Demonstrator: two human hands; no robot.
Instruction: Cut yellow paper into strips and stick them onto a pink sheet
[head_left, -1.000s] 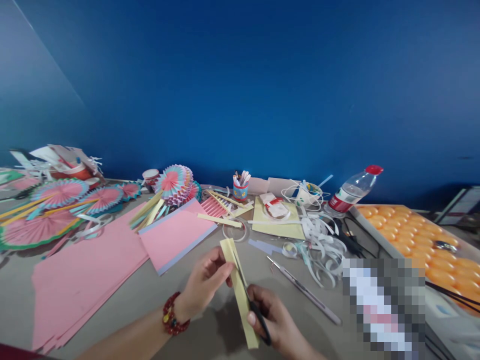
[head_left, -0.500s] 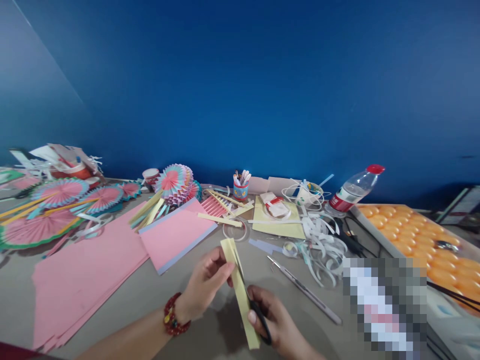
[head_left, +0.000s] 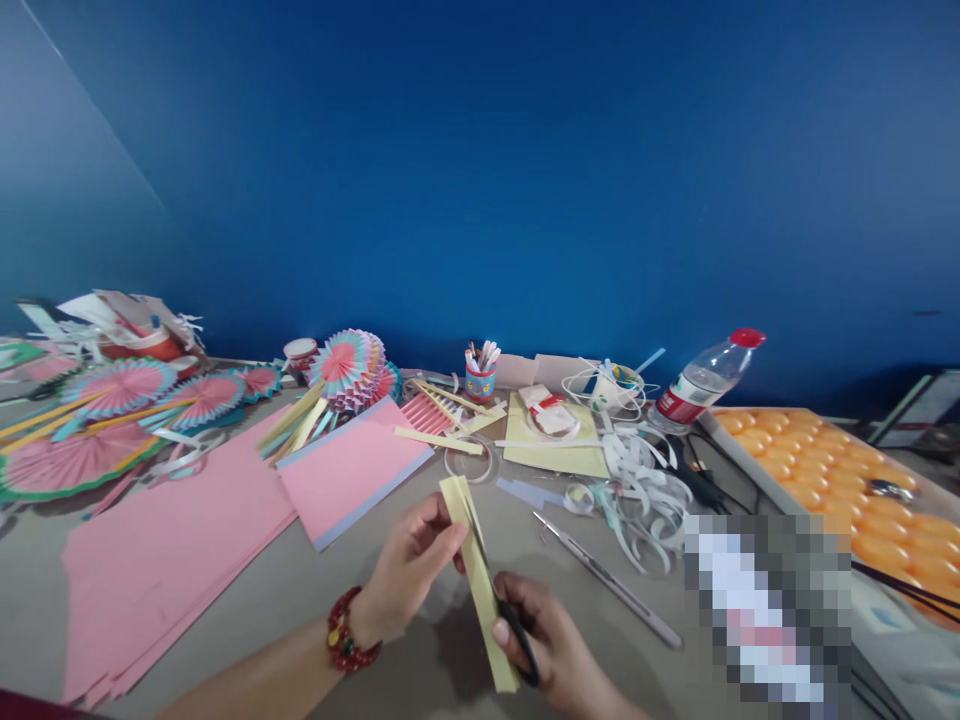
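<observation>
In the head view, my left hand (head_left: 418, 560) is closed on a narrow yellow paper strip (head_left: 480, 600), pinching its upper part between thumb and fingers. A red bead bracelet (head_left: 349, 632) circles that wrist. My right hand (head_left: 547, 640) grips black-handled scissors (head_left: 517, 640). Their blades lie along the strip's right side, pointing up toward its top end, where a slit shows in the paper. A craft knife (head_left: 607, 580) rests on the table to the right of both hands.
Pink sheets (head_left: 172, 560) and a pink card with lilac edges (head_left: 352, 475) cover the left. Folded paper fans (head_left: 120, 385) lie beyond. At the back stand a pen cup (head_left: 481, 380) and a tilted bottle (head_left: 705, 380). Curled paper strips (head_left: 645, 500) are heaped near an orange bubbled pad (head_left: 810, 460).
Almost nothing differs. Both hands, the strip and the scissors hold nearly the same position; the whole view has shifted very slightly.
</observation>
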